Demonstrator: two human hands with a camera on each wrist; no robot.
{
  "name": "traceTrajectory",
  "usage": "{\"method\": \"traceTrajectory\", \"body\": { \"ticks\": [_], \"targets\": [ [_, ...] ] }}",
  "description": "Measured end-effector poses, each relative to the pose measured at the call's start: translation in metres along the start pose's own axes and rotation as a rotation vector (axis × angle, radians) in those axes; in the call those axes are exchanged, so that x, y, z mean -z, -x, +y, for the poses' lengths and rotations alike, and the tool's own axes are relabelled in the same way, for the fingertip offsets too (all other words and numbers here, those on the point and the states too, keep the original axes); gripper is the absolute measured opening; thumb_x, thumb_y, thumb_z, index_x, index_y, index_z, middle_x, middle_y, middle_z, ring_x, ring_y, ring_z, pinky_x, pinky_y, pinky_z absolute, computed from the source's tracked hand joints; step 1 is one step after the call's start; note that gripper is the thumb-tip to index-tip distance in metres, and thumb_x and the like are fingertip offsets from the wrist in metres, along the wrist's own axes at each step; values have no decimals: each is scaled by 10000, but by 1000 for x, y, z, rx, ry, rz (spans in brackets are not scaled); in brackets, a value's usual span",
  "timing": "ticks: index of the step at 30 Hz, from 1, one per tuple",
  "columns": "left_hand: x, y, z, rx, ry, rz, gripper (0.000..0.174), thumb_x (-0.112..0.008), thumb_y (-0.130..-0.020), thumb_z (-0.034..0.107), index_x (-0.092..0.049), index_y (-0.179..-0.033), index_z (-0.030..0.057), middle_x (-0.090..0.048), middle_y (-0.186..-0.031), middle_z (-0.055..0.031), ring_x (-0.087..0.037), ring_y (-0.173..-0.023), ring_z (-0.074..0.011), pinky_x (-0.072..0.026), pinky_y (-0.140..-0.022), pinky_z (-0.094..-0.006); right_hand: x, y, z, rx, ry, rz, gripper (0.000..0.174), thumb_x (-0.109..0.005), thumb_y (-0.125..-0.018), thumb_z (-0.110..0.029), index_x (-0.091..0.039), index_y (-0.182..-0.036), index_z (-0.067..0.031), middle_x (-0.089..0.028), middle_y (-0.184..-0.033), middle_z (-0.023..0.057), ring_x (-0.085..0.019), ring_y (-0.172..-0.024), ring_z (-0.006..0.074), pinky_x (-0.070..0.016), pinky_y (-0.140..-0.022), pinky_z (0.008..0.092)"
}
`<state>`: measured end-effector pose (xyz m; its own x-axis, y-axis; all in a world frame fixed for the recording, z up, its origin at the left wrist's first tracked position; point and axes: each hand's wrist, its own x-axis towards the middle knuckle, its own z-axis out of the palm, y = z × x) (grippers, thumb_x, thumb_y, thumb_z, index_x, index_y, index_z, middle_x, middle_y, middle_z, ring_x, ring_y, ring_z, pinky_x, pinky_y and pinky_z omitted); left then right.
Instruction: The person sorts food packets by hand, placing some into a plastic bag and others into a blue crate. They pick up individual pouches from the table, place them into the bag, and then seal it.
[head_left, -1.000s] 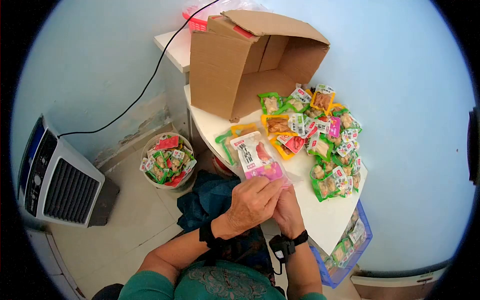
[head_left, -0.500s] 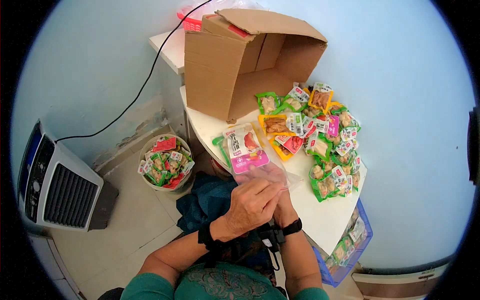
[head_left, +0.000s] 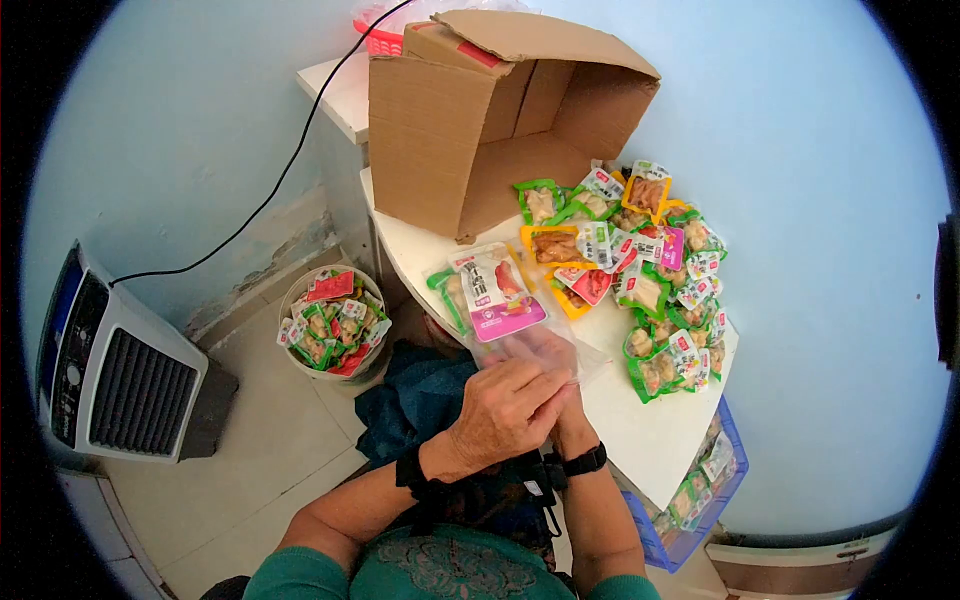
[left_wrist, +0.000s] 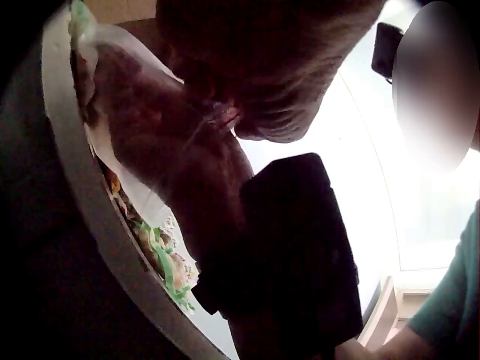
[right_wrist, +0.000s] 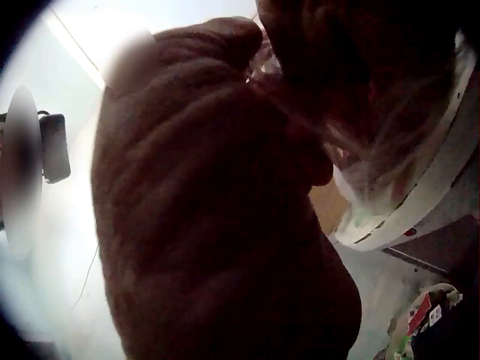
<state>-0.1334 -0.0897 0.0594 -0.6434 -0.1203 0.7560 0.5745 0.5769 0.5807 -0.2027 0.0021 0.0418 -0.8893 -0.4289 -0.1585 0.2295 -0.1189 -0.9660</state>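
Clear plastic bag (head_left: 545,352), pinched at its near end by both hands, lies slanted over the front edge of a white table (head_left: 640,435), with a pink-and-white snack packet (head_left: 497,293) showing inside its far half. The left hand (head_left: 503,405) is on top, fingers curled and closed on the film. The right hand (head_left: 572,408) sits just beneath it, largely covered. The wrist views show its fingers bent against the same plastic, so it too has hold of the bag.

Beyond the bag, a loose heap of green, yellow and pink snack packets (head_left: 655,270) spreads across the tabletop. It reaches up to the mouth of a brown cardboard box (head_left: 450,120) tipped on its side.

On the floor to the person's left, a round pale bucket (head_left: 296,300) is filled with more packets, and a white and grey boxy appliance with a grille (head_left: 110,370) stands well apart from it. A black cable (head_left: 290,170) runs across the pale blue wall. At the table's right corner, a blue plastic crate (head_left: 735,480) holds further packets.
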Motion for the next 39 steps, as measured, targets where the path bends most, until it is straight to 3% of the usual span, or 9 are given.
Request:
{"method": "traceTrajectory", "body": {
  "ticks": [5,13,16,19,20,23,32,35,39],
  "targets": [
    [0,2,-2,-19,-14,5,217,-779,-744,55,-722,-953,61,-605,-748,-77,-614,-660,-280,-502,-581,-376,2,7,16,143,-570,-150,275,-552,-1002,-123,-567,-1251,-10,-625,-1135,76,-632,-988,192,-552,-807,312],
    [4,0,0,16,23,-23,223,-765,-764,68,-721,-981,49,-622,-791,-90,-617,-694,-291,-508,-616,-380,10,8,8,175,2,-126,358,-564,-1002,-168,-517,-1329,-31,-618,-1182,65,-616,-1035,176,-534,-878,327],
    [18,-6,-3,7,-22,-61,263,-704,-830,112,-703,-1079,28,-668,-1006,-155,-641,-926,-356,-521,-822,-426,1,15,-15,333,278,-74,415,-603,-978,-127,-504,-1367,-23,-625,-1213,79,-619,-1031,155,-533,-864,296],
    [25,-22,-15,28,-130,-78,337,-634,-891,161,-661,-1192,12,-620,-1262,-200,-552,-1201,-427,-427,-1034,-477,-1,13,0,123,-211,12,453,-626,-961,-111,-499,-1383,-5,-632,-1222,78,-613,-1057,152,-516,-903,295],
    [25,-19,-27,45,-174,-156,408,-610,-921,204,-615,-1280,9,-565,-1374,-203,-470,-1325,-437,-356,-1116,-490,3,13,8,170,-162,-45,513,-579,-991,-114,-420,-1470,-24,-597,-1314,96,-614,-1124,182,-536,-921,329],
    [22,-14,-48,68,-218,-227,418,-608,-930,212,-607,-1295,7,-564,-1376,-199,-470,-1328,-436,-361,-1117,-494,-5,9,13,206,-137,123,422,-588,-969,-90,-513,-1380,-28,-641,-1217,78,-609,-1085,165,-498,-926,288],
    [17,-3,-58,47,-266,-310,430,-609,-941,221,-588,-1318,16,-550,-1369,-205,-494,-1285,-422,-386,-1085,-495,13,18,-5,322,320,49,603,-670,-922,-61,-404,-1463,-24,-622,-1272,122,-641,-1079,204,-522,-932,316],
    [16,-3,-60,23,-281,-324,422,-616,-934,201,-591,-1312,15,-550,-1366,-204,-501,-1273,-415,-386,-1084,-497,18,24,5,184,-201,28,638,-698,-910,-55,-399,-1470,15,-630,-1246,170,-676,-1051,235,-562,-914,336],
    [17,-2,-57,59,-292,-356,392,-582,-934,147,-599,-1305,20,-549,-1382,-201,-496,-1291,-406,-373,-1106,-484,31,52,-8,81,-398,47,463,-643,-949,-50,-500,-1379,45,-626,-1248,119,-660,-1118,253,-561,-945,358]
  ]
}}
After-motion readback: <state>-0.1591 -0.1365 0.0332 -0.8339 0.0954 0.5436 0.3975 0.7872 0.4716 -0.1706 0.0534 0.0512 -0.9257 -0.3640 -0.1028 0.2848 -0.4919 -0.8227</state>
